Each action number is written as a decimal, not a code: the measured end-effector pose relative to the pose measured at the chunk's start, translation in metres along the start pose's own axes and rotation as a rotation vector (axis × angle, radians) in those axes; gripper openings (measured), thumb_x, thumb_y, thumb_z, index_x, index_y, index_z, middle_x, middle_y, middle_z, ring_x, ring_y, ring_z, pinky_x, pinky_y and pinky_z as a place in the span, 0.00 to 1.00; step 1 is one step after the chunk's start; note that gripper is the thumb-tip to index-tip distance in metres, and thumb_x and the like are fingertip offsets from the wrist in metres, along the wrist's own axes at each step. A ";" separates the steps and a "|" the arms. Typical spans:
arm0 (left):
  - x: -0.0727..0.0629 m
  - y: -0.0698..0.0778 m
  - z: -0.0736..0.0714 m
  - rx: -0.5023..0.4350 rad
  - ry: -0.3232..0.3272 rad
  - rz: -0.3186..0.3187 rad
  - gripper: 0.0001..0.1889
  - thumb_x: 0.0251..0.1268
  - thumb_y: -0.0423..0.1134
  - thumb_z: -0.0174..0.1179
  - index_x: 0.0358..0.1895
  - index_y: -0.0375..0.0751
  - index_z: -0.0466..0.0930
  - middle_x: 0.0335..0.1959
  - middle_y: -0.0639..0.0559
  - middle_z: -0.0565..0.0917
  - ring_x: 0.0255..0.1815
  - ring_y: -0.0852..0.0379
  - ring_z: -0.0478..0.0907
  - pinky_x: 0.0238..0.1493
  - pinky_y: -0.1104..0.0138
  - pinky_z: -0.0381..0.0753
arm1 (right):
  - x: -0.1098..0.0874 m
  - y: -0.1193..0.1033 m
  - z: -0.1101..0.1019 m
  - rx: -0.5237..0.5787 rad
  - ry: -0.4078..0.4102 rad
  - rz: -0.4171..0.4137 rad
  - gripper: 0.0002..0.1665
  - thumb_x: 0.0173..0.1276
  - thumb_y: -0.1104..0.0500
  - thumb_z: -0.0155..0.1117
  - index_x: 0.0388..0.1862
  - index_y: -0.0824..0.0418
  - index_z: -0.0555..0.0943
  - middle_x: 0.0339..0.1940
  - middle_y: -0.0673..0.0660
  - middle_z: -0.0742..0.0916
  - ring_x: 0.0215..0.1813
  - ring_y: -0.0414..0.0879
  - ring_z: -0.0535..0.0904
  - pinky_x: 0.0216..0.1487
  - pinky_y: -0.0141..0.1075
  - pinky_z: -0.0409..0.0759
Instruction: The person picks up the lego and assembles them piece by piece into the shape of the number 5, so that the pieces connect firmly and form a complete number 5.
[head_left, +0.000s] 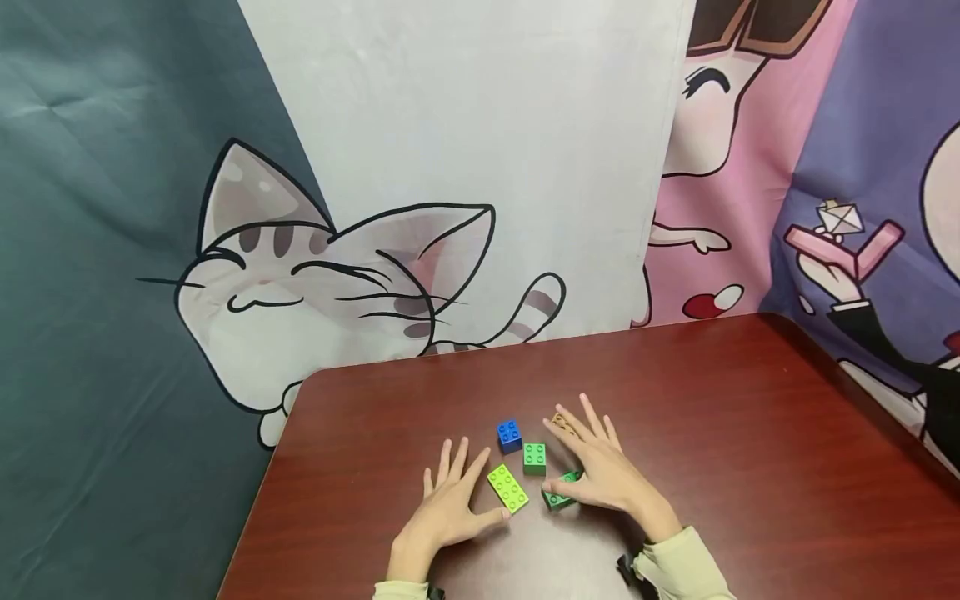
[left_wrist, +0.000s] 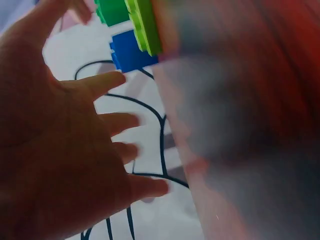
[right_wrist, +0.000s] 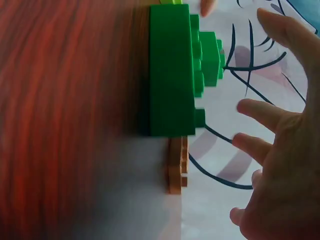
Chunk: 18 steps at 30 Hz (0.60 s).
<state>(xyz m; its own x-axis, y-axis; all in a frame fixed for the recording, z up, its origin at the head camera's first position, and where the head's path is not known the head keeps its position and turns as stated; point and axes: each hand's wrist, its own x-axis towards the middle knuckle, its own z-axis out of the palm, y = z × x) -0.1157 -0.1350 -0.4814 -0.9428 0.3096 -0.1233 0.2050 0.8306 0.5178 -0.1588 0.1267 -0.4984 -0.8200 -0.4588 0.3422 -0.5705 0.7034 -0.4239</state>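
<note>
Several studded toy building bricks lie on the table in a loose cluster between my two hands. My left hand point(head_left: 448, 510) is spread, its thumb tip by the near end of the lime brick point(head_left: 507, 488). Fingers splayed, my right hand point(head_left: 602, 463) hovers over the dark green brick point(head_left: 558, 493) and partly covers the tan brick point(head_left: 564, 424). A small bright green brick point(head_left: 535, 458) sits mid-cluster, with a blue brick point(head_left: 509, 436) behind it. In the right wrist view, a gap separates the fingers from the dark green brick point(right_wrist: 171, 70).
The reddish-brown wooden table point(head_left: 360, 433) has rounded far corners. Behind it hangs a cloth backdrop point(head_left: 480, 108) printed with a cartoon cat and other figures. A dark strap point(head_left: 628, 572) shows at the right wrist.
</note>
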 end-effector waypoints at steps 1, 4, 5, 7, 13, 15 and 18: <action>0.000 0.001 0.000 -0.017 -0.015 0.002 0.46 0.51 0.66 0.60 0.71 0.48 0.56 0.72 0.37 0.49 0.72 0.38 0.34 0.58 0.32 0.41 | 0.001 -0.001 0.002 -0.003 0.001 -0.009 0.49 0.47 0.34 0.69 0.66 0.54 0.70 0.69 0.58 0.67 0.73 0.62 0.42 0.60 0.68 0.46; 0.001 0.002 0.001 -0.034 -0.035 0.014 0.41 0.53 0.61 0.61 0.69 0.47 0.62 0.68 0.33 0.58 0.70 0.34 0.46 0.57 0.32 0.48 | 0.006 -0.001 0.008 0.017 0.017 -0.044 0.42 0.49 0.42 0.72 0.59 0.62 0.75 0.61 0.61 0.76 0.72 0.62 0.48 0.61 0.65 0.49; 0.001 0.002 0.001 -0.018 -0.025 0.026 0.38 0.54 0.59 0.62 0.68 0.47 0.64 0.67 0.32 0.60 0.68 0.33 0.50 0.56 0.33 0.52 | 0.007 -0.001 0.009 0.034 0.023 -0.055 0.39 0.50 0.45 0.72 0.57 0.64 0.76 0.58 0.62 0.78 0.71 0.62 0.50 0.61 0.64 0.51; 0.003 0.003 0.002 0.023 0.009 0.058 0.34 0.56 0.54 0.63 0.65 0.46 0.68 0.63 0.32 0.65 0.64 0.33 0.59 0.53 0.36 0.61 | 0.011 0.000 0.012 0.075 0.033 -0.075 0.35 0.51 0.50 0.72 0.54 0.68 0.77 0.54 0.63 0.80 0.69 0.61 0.57 0.62 0.62 0.54; 0.010 0.005 0.006 0.114 0.059 0.111 0.28 0.56 0.42 0.65 0.63 0.50 0.71 0.60 0.36 0.69 0.55 0.42 0.65 0.46 0.47 0.72 | 0.017 -0.003 0.014 0.128 -0.002 -0.049 0.27 0.54 0.57 0.71 0.51 0.71 0.78 0.47 0.63 0.83 0.55 0.58 0.75 0.58 0.56 0.65; 0.013 0.006 0.006 0.112 0.024 0.108 0.29 0.56 0.39 0.65 0.64 0.53 0.70 0.62 0.37 0.67 0.57 0.42 0.64 0.47 0.47 0.71 | 0.018 -0.005 0.015 0.129 -0.031 -0.037 0.25 0.54 0.58 0.71 0.49 0.70 0.79 0.44 0.61 0.84 0.49 0.55 0.78 0.53 0.52 0.71; 0.016 0.007 0.008 0.112 0.004 0.107 0.27 0.57 0.34 0.63 0.62 0.53 0.73 0.63 0.40 0.67 0.58 0.43 0.64 0.48 0.47 0.70 | 0.019 -0.007 0.017 0.136 -0.057 -0.036 0.22 0.55 0.58 0.71 0.46 0.67 0.80 0.40 0.57 0.85 0.44 0.50 0.80 0.45 0.46 0.76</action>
<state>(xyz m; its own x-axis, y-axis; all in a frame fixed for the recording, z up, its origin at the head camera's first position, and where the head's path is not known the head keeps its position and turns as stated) -0.1273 -0.1206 -0.4862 -0.9150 0.3974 -0.0695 0.3320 0.8397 0.4298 -0.1707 0.1039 -0.5031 -0.7977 -0.5155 0.3128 -0.5978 0.6076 -0.5229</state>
